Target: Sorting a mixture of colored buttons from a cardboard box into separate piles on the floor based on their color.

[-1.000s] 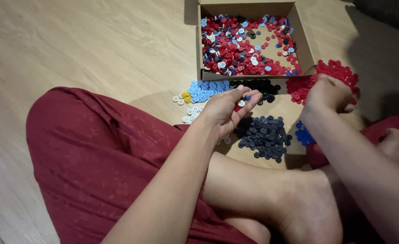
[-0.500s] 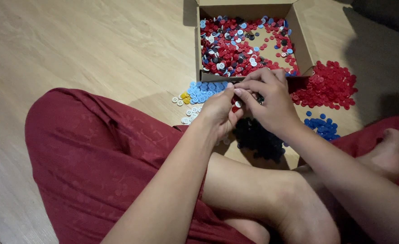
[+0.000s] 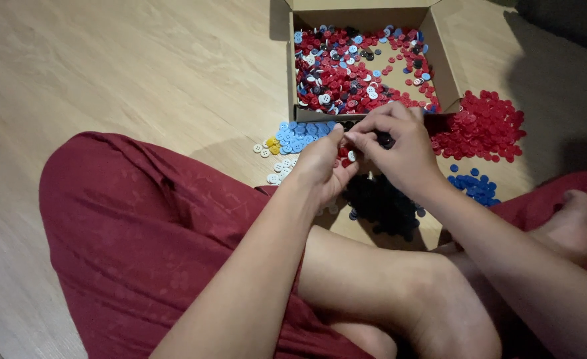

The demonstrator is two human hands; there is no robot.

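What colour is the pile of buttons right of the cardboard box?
Red; the button pile shows best in the head view.

The right hand (image 3: 400, 149) has come from the red button pile (image 3: 483, 126) to meet the left hand (image 3: 320, 166).

light wood floor (image 3: 127, 73), dim rm, shadows

Both forearms reach forward, left hand (image 3: 320, 166) cupped palm-up, right hand (image 3: 400, 149) arched over it, fingertips pinched together.
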